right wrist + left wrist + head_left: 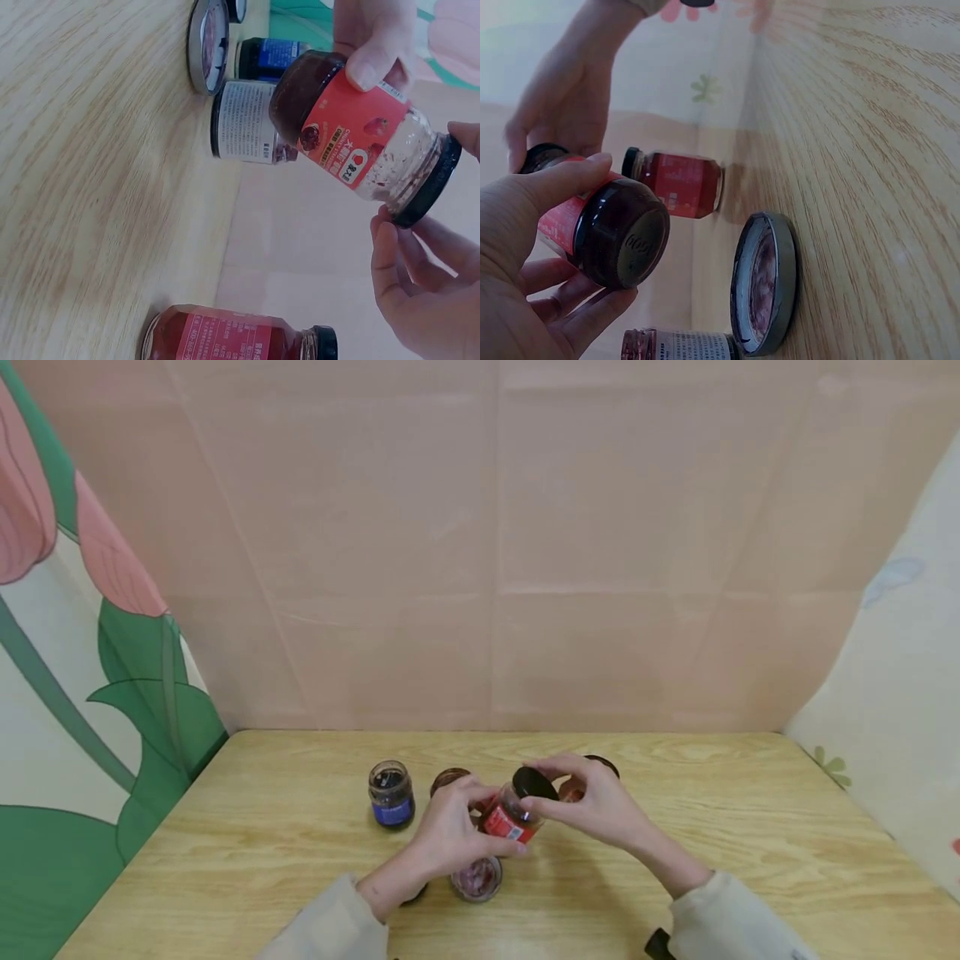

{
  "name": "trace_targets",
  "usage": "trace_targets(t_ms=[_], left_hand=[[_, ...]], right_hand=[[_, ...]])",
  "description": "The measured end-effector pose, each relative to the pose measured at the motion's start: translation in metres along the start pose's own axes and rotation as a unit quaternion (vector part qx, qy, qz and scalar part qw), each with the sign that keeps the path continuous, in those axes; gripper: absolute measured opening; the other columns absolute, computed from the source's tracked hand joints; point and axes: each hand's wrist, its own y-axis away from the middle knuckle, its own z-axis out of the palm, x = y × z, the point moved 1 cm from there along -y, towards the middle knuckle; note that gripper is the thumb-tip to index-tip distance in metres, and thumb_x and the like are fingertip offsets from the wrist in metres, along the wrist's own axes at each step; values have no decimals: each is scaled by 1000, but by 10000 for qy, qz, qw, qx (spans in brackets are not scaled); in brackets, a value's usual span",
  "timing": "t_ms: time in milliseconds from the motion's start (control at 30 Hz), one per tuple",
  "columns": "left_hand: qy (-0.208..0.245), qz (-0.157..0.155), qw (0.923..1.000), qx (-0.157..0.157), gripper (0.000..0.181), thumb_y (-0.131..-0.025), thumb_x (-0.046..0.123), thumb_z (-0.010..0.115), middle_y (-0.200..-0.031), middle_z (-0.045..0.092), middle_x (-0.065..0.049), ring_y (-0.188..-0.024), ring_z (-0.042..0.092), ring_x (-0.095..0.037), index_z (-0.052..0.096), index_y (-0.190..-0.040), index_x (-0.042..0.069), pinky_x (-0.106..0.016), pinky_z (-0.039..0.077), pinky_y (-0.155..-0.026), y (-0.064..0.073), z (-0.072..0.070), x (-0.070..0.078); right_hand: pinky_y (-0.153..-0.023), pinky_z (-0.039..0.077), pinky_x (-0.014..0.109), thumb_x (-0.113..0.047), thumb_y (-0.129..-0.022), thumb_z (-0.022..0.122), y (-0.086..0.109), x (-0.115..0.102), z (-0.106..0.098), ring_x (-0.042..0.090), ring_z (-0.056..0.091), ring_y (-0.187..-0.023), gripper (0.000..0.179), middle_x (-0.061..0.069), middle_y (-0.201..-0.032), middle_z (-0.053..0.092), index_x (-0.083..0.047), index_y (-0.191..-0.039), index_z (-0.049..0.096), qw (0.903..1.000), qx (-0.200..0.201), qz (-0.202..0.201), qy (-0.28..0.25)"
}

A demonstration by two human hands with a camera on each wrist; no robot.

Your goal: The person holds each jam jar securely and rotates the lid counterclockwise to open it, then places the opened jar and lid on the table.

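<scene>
Between both hands, above the table, a red-labelled jam jar (352, 139) is held tilted, dark jam at its bottom end. My left hand (452, 833) grips its body, the thumb across the label. At the upper end, my right hand (600, 802) pinches the black lid (429, 184) by its rim. The lid sits on the jar's mouth; whether it is screwed tight cannot be told. Below the left hand a jam-smeared lid (477, 880) lies inner side up on the table.
A lidless blue-labelled jar (392, 802) stands at the left. Behind my left hand is a white-labelled jar (246, 120). Behind my right hand stands another red jar (682, 184) with a black lid. A dark lid (415, 895) shows partly beside my left wrist on the wooden table (225, 860).
</scene>
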Motion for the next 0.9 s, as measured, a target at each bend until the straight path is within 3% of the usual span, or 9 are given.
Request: trace_targets(t_ms=[200,433,633,900], left_hand=[[123,-53,9998,-115,55,-63,39,89,-88,58,10,-80,56,-6,72,-111,19,-18,50,-66,-1,0,-1],[241,-199,9994,-133,57,-64,39,88,-95,61,7,-82,61,-10,70,-112,13,-19,51,-67,-1,1,-1],[428,-383,9983,-47,53,-67,34,88,-95,61,0,-81,65,-15,68,-109,9,-19,53,-64,-2,2,0],[755,-614,9953,-24,50,-67,31,88,-99,67,-1,-87,68,-18,66,-108,11,-23,55,-70,-5,3,0]], right_hand=[[-63,52,25,-26,-81,76,1,0,-3,9,62,-72,47,7,-105,65,-13,-125,63,9998,-149,-1,-92],[-58,50,25,-25,-84,74,4,2,-4,12,60,-70,44,9,-102,64,-12,-124,63,9997,14,99,-203],[-70,50,25,-25,-84,74,11,7,-10,16,60,-83,44,9,-103,64,-11,-124,61,9964,352,644,-435],[-82,53,26,-21,-84,74,16,10,-13,24,63,-100,49,13,-116,62,-7,-128,55,9955,335,561,-681]])
